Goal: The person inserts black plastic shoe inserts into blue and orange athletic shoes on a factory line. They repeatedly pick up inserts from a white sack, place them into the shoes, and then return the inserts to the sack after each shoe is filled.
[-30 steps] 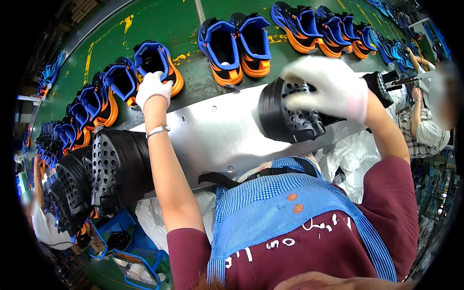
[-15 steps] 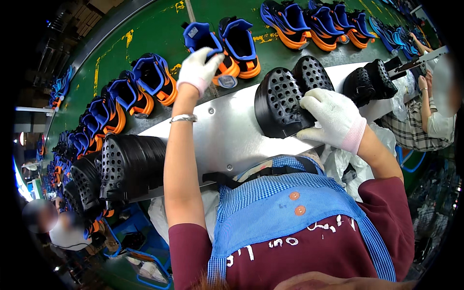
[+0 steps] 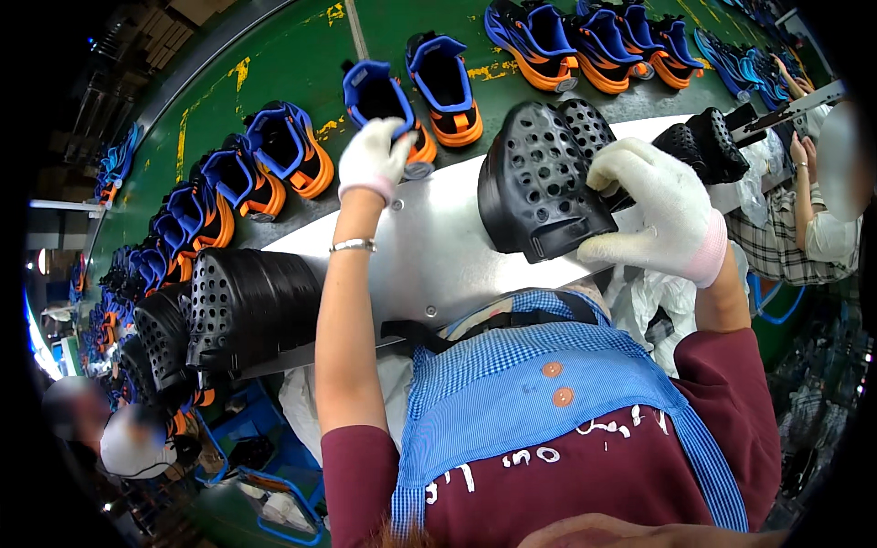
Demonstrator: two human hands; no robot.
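Observation:
My left hand point(image 3: 373, 160), in a white glove, pinches the heel of a black shoe point(image 3: 372, 89) with a blue lining and orange sole. Its mate point(image 3: 441, 87) stands beside it on the right, untouched. My gloved right hand point(image 3: 660, 205) grips the near edge of a black perforated shoe form point(image 3: 534, 173), thumb below and fingers above. That form is tilted over the metal plate, and its underside is hidden. A second perforated form point(image 3: 587, 123) sits just behind it, partly covered.
A silver metal plate point(image 3: 411, 247) lies before me, with more black forms point(image 3: 251, 306) at its left end and others point(image 3: 703, 146) at its right. Several shoes point(image 3: 283, 146) line the green surface point(image 3: 311, 55). A co-worker's hands point(image 3: 804, 151) are at far right.
The shoe in my left hand has come nearer to me and apart from its mate. My right hand has tilted the black form and moved slightly right.

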